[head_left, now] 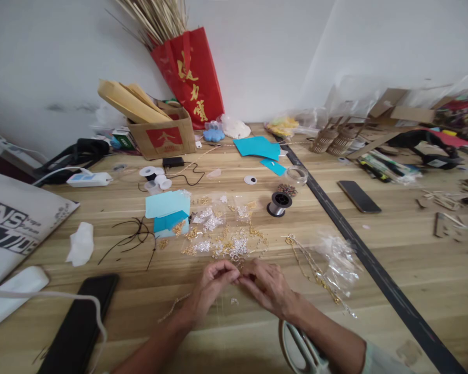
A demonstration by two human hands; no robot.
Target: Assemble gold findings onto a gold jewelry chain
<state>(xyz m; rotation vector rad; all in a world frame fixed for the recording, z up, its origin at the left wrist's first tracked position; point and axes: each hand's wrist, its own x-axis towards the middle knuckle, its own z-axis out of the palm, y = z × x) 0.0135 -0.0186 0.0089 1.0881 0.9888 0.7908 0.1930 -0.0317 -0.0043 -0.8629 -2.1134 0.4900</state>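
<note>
My left hand and my right hand meet at the front middle of the wooden table, fingertips pinched close together. Whatever sits between the fingers is too small to make out. Just beyond them spreads a scatter of gold and silver beads, partly on clear bags. A small clear piece lies on the wood below the hands. By my left wrist runs a thin beaded chain, partly hidden by the arm. Under my right forearm are scissors with pale handles, their blades out of sight.
A spool of wire stands behind the beads, near blue cards. Gold chains and crumpled clear bags lie right. A black strip crosses the table; a phone lies beyond it. Black cord lies left.
</note>
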